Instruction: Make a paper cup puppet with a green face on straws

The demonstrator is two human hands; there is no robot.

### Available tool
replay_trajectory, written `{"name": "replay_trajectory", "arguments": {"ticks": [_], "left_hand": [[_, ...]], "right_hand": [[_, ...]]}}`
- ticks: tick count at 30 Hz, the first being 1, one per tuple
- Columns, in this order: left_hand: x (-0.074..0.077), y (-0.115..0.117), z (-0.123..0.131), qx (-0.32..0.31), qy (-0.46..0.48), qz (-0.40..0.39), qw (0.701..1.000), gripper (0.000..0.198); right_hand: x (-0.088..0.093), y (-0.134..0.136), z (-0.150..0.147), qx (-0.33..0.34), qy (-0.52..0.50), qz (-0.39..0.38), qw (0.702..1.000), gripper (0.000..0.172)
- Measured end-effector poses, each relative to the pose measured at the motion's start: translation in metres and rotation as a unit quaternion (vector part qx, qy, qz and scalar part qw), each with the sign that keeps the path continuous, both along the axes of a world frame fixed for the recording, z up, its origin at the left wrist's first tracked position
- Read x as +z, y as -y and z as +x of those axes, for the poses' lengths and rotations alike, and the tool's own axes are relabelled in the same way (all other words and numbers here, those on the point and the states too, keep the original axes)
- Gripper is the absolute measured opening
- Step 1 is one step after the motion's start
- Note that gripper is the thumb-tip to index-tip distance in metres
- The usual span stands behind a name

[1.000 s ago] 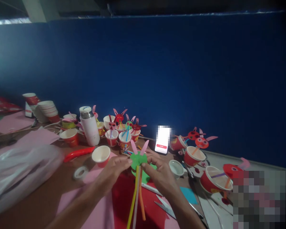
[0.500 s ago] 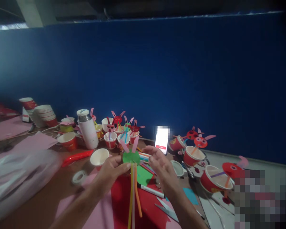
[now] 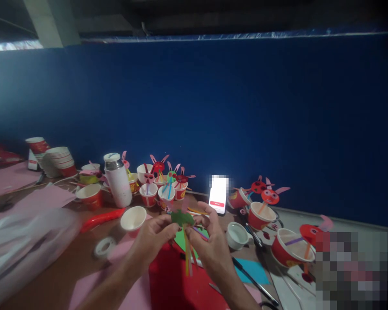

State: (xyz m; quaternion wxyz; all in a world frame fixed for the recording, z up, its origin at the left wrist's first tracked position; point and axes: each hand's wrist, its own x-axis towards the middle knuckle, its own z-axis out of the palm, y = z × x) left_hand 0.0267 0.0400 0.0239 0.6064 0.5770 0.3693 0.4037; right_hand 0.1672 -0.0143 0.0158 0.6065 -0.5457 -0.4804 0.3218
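Note:
A small green paper rabbit head (image 3: 181, 218) is in front of me, with blurred pink ears on top and yellow and orange straws (image 3: 188, 258) hanging below. My left hand (image 3: 153, 237) pinches its left side between thumb and fingers. Curled around the right side, my right hand (image 3: 210, 241) has its thumb at the top of the straws and its fingers by the head's edge. Below the hands lie green paper (image 3: 180, 239) and red paper (image 3: 168, 280). A blade tip of scissors (image 3: 214, 287) shows beside my right forearm, which hides the rest.
Paper cups with rabbit heads on straws (image 3: 166, 193) stand along the back, beside a white thermos (image 3: 118, 181). A lit phone (image 3: 218, 193) leans near the wall. To the right are a white cup (image 3: 237, 235), a black pen (image 3: 255, 282) and a red-headed rabbit cup (image 3: 287, 247).
My right hand has moved left and closed in on the green rabbit head, which has tilted. The straws now appear shorter and further right. The view has shifted slightly.

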Motion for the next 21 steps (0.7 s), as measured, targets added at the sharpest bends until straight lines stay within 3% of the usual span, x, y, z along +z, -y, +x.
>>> {"name": "replay_trajectory", "arguments": {"ticks": [2,4,9,11,17,21], "left_hand": [[0.000,0.002,0.001,0.051,0.001,0.030,0.998,0.021],[-0.003,0.006,0.003,0.073,0.006,0.061,0.995,0.019],[-0.017,0.019,0.008,0.007,0.017,0.053,0.998,0.025],[-0.019,0.022,0.010,0.005,0.029,0.016,0.999,0.027],[-0.007,0.031,0.013,-0.057,0.107,-0.048,0.991,0.051],[-0.003,0.031,0.012,-0.060,0.141,-0.059,0.986,0.045]], "right_hand": [[-0.003,-0.001,0.004,-0.070,0.090,0.028,0.993,0.050],[-0.006,-0.001,0.007,-0.137,0.197,0.069,0.968,0.048],[-0.012,0.001,0.008,-0.183,0.409,0.224,0.865,0.045],[-0.012,0.003,0.007,-0.183,0.436,0.253,0.844,0.043],[-0.008,0.006,0.005,-0.185,0.435,0.274,0.837,0.041],[-0.006,0.007,0.000,-0.185,0.447,0.275,0.831,0.044]]}}
